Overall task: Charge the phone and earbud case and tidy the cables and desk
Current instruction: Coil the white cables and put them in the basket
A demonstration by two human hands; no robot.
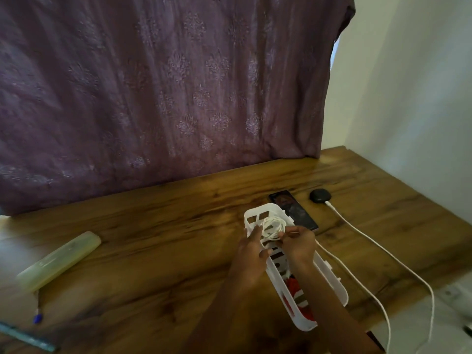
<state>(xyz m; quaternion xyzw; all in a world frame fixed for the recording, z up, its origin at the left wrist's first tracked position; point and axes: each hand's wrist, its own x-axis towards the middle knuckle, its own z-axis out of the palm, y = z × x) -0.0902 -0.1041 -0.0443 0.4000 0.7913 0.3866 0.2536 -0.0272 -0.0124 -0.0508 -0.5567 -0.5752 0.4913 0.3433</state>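
over the far end of a white basket [329,282] on the desk [166,238], the right hand [298,242] pinches a coiled white cable [272,227], the left hand [251,247] touches its side with nearly straight fingers; the phone [293,209] lies just beside the basket, the earbud case [319,195] near it.

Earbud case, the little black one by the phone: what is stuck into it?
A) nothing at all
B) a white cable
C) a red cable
B: a white cable runs across the wood and plugs into the black earbud case.
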